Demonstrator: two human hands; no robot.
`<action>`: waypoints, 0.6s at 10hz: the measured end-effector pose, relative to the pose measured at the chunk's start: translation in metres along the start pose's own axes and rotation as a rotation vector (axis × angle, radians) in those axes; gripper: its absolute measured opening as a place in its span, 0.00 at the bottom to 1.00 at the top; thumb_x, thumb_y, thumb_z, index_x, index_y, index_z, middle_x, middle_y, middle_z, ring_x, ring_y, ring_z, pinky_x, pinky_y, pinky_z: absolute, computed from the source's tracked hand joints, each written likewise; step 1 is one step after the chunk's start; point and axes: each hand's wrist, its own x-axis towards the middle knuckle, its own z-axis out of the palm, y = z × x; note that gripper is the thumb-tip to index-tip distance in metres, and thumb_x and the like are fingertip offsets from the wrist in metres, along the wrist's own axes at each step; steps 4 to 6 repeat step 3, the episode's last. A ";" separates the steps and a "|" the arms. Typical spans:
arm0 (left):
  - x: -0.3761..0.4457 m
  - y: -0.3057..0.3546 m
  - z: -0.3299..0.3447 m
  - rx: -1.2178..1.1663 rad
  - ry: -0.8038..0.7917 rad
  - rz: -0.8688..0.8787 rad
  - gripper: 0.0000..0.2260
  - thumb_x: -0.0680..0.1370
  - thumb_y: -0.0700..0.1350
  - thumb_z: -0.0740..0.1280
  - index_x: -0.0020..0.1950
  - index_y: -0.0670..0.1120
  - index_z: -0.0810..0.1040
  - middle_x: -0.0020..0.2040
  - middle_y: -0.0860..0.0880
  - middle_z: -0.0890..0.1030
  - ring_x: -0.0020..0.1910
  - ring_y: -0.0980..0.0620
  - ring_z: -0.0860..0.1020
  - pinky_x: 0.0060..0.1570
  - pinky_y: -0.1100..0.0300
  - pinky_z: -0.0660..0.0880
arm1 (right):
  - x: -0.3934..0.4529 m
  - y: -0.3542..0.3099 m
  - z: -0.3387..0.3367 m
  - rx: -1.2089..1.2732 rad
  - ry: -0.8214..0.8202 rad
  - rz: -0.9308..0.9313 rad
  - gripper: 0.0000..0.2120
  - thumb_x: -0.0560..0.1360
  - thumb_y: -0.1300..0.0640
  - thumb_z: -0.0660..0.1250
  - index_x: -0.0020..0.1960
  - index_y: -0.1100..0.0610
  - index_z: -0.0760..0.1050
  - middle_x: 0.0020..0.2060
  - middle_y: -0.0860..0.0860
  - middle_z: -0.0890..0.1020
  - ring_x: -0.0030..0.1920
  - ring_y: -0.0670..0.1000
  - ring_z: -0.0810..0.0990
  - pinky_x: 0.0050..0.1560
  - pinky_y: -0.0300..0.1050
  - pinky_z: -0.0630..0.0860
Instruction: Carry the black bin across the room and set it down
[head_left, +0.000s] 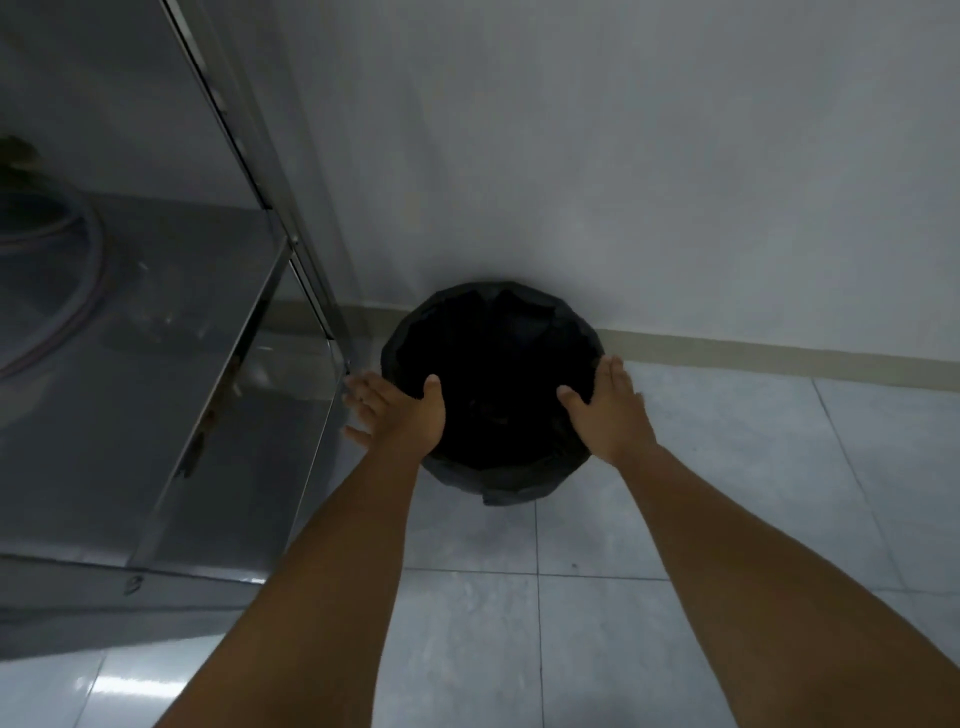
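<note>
The round black bin (493, 364), lined with a black bag, stands on the tiled floor against the white wall. My left hand (402, 410) is at its left rim, thumb on the rim edge and fingers splayed outward, away from the bin. My right hand (605, 410) lies at the right rim, thumb over the opening, fingers stretched along the outside. Neither hand is closed around the rim. The inside of the bin is too dark to make out.
A steel shelf unit (249, 332) stands close on the left, its corner post right beside the bin. A coiled hose (78, 291) lies on the shelf. Pale floor tiles (727, 493) extend to the right and toward me.
</note>
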 end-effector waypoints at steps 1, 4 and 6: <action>-0.036 -0.001 -0.020 0.350 -0.005 0.125 0.41 0.83 0.65 0.49 0.83 0.40 0.33 0.83 0.41 0.33 0.82 0.42 0.35 0.78 0.40 0.37 | -0.027 -0.002 -0.031 -0.207 -0.100 -0.101 0.39 0.81 0.40 0.53 0.81 0.59 0.42 0.82 0.55 0.46 0.81 0.58 0.48 0.79 0.57 0.48; -0.134 0.012 -0.085 0.701 -0.052 0.258 0.38 0.85 0.62 0.48 0.84 0.40 0.36 0.83 0.41 0.35 0.83 0.42 0.36 0.79 0.42 0.39 | -0.101 -0.031 -0.120 -0.314 -0.246 -0.117 0.36 0.81 0.41 0.50 0.82 0.58 0.44 0.82 0.55 0.46 0.81 0.58 0.47 0.80 0.57 0.47; -0.134 0.012 -0.085 0.701 -0.052 0.258 0.38 0.85 0.62 0.48 0.84 0.40 0.36 0.83 0.41 0.35 0.83 0.42 0.36 0.79 0.42 0.39 | -0.101 -0.031 -0.120 -0.314 -0.246 -0.117 0.36 0.81 0.41 0.50 0.82 0.58 0.44 0.82 0.55 0.46 0.81 0.58 0.47 0.80 0.57 0.47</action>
